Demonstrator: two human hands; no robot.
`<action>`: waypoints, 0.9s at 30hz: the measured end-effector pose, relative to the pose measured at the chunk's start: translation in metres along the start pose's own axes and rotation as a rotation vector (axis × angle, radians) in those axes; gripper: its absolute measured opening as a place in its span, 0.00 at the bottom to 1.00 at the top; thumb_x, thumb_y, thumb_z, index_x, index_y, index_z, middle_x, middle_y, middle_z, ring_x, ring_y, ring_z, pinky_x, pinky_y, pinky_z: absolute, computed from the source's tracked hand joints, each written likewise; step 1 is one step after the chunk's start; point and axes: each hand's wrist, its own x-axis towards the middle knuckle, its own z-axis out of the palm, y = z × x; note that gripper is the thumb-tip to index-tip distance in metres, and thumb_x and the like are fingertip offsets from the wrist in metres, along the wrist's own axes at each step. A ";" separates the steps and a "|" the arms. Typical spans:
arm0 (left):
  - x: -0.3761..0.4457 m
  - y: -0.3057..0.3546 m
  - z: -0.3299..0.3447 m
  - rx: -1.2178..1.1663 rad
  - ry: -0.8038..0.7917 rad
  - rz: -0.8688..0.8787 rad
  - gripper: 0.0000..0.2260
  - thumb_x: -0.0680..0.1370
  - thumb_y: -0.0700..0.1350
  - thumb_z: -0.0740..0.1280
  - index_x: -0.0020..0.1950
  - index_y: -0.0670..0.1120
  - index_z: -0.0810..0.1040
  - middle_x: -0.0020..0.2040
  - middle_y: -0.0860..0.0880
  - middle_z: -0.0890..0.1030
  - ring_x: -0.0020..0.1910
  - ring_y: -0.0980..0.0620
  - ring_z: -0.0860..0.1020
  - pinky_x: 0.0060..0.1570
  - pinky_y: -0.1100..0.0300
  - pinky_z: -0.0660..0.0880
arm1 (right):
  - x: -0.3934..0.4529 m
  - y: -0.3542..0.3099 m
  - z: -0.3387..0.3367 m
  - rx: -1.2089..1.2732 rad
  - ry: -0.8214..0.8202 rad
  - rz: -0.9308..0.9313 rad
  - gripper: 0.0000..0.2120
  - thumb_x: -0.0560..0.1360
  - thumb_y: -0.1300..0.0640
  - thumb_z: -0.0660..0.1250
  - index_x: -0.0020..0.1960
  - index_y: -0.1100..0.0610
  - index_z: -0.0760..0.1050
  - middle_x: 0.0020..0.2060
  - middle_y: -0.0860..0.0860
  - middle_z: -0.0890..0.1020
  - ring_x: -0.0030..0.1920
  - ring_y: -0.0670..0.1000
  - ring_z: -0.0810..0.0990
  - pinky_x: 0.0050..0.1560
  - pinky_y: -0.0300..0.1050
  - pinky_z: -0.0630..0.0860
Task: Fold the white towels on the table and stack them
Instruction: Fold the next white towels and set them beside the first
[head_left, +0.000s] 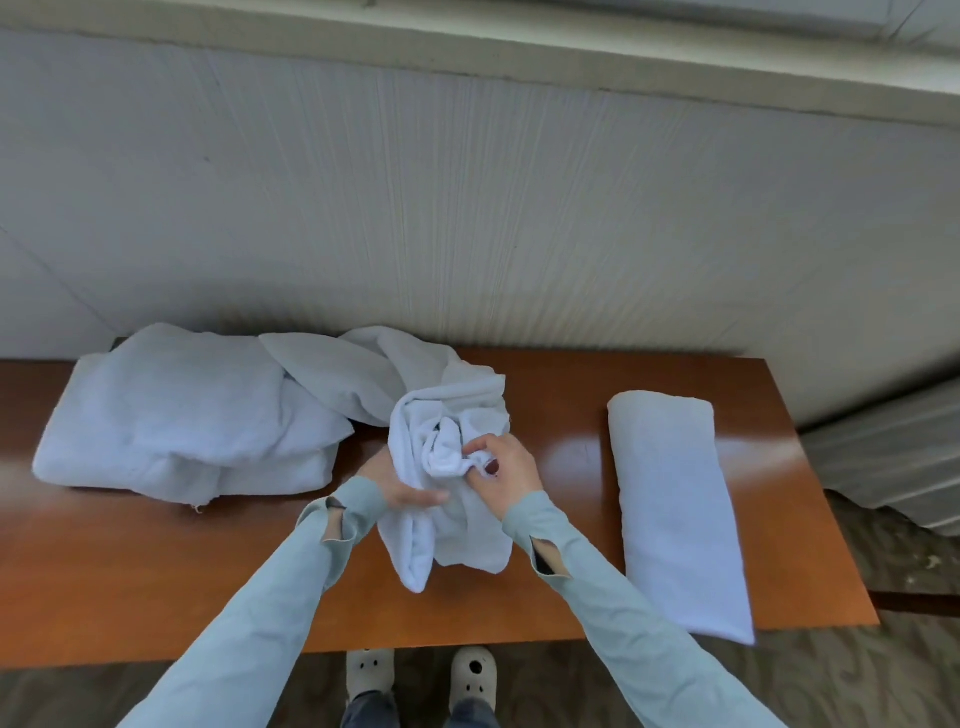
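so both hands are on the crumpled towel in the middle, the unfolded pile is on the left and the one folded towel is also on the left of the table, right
Not quite. The folded towel lies on the right side of the table, apart from the rest, as the head view shows. The rest holds: the left hand and right hand both grip the crumpled towel in the middle, and the unfolded pile is on the left.

Pale blue slit-cuffed sleeves (270, 613); grey trousers (363, 714); white slippers (472, 670).

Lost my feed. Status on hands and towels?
Both hands, left and right, grip a bunched towel. One folded towel at right. Unfolded pile at left. Nothing blocking.
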 end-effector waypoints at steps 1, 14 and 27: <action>0.001 -0.002 0.001 0.130 0.036 -0.023 0.30 0.66 0.52 0.74 0.65 0.47 0.68 0.55 0.49 0.75 0.55 0.49 0.74 0.57 0.59 0.71 | 0.003 0.003 -0.002 0.020 0.042 0.027 0.11 0.74 0.60 0.64 0.55 0.56 0.78 0.52 0.54 0.74 0.50 0.52 0.74 0.53 0.41 0.72; -0.005 -0.006 -0.025 -0.106 0.414 -0.072 0.20 0.75 0.35 0.54 0.65 0.39 0.73 0.62 0.36 0.76 0.61 0.36 0.73 0.59 0.52 0.70 | 0.009 0.010 -0.022 -0.477 -0.258 -0.215 0.24 0.72 0.48 0.65 0.66 0.52 0.66 0.59 0.53 0.76 0.59 0.56 0.75 0.60 0.50 0.73; -0.034 -0.004 -0.076 -0.030 0.323 0.243 0.11 0.69 0.57 0.72 0.44 0.52 0.79 0.38 0.51 0.81 0.42 0.49 0.79 0.42 0.60 0.73 | 0.032 -0.037 0.004 0.147 -0.393 0.050 0.46 0.67 0.50 0.75 0.75 0.52 0.50 0.66 0.50 0.67 0.66 0.51 0.68 0.52 0.45 0.76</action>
